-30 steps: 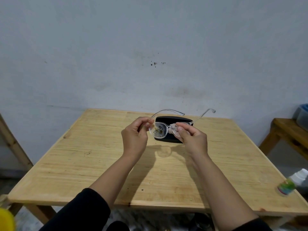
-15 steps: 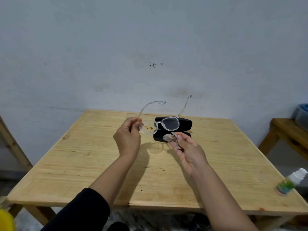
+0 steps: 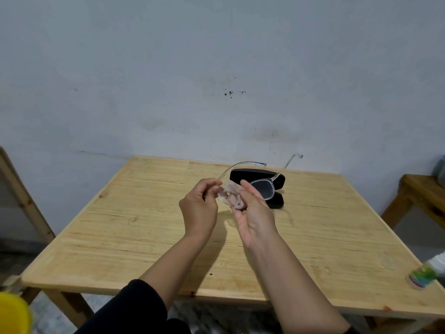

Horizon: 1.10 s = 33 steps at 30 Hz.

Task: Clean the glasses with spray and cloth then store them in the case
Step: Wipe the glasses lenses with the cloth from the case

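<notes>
Above the table centre, the left hand pinched light, fragile glasses by the frame corner. The right hand held a soft cloth against one lens. Case at twelve o'clock.

Both arms reach out over the tabletop. The left hand pinches with curled fingers. The right hand faces palm up, fingers bent.
</notes>
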{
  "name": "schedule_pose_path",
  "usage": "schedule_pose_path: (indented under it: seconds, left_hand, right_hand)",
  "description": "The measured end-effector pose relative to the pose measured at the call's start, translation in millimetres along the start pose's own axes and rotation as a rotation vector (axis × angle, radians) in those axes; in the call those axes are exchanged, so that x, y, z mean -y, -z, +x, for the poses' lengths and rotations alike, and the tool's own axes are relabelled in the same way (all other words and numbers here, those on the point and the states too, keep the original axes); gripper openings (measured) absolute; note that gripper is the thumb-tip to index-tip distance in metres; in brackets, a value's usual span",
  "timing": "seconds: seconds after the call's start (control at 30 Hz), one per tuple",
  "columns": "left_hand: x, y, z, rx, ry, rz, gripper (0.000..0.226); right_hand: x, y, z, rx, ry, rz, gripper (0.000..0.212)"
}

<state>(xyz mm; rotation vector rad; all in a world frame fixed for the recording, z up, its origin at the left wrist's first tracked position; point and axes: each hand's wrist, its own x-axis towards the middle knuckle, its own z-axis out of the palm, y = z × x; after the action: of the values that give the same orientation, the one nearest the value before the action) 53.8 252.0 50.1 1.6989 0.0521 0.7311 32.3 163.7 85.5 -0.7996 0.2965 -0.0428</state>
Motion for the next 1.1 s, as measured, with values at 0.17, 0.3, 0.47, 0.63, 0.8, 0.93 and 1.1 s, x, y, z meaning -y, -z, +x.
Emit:
schedule_pose_path:
  seconds: [0.17,0.3,0.47,0.63,0.8,0.93,1.1]
  left_hand:
    - [1.6,-0.5,1.7,-0.003,0.020,-0.004,0.019]
    - [-1.6,-4.7,1.9,-0.002,0.016,-0.014,0.018]
    - [-5.6,-6.6,0.0,0.041,-0.031,-0.043,0.019]
    - [-5.8,-5.7,-0.3,0.078,-0.068,-0.061,0.020]
    - [-5.3,-2.9,1.0,0.099,-0.050,-0.087,0.021]
    - [-0.4,-4.1,1.3,0.093,-0.027,-0.076,0.020]
    - [-1.2,-2.3,0.8,0.099,-0.027,-0.106,0.019]
  right_hand:
    - [-2.1,1.0,-4.5,-0.015,0.091,-0.165,0.028]
    - [-6.6,-0.9,-2.2,-0.040,0.183,-0.287,0.029]
    - [-12.1,1.6,3.4,-0.128,0.207,-0.294,0.025]
    - [-18.3,-2.6,2.7,-0.157,0.241,-0.185,0.018]
    - [-20.0,-4.4,2.2,-0.187,0.252,-0.209,0.012]
    - [-18.3,-5.4,0.7,-0.115,0.230,-0.245,0.014]
    - [-12.2,-2.1,0.9,-0.041,0.180,-0.302,0.010]
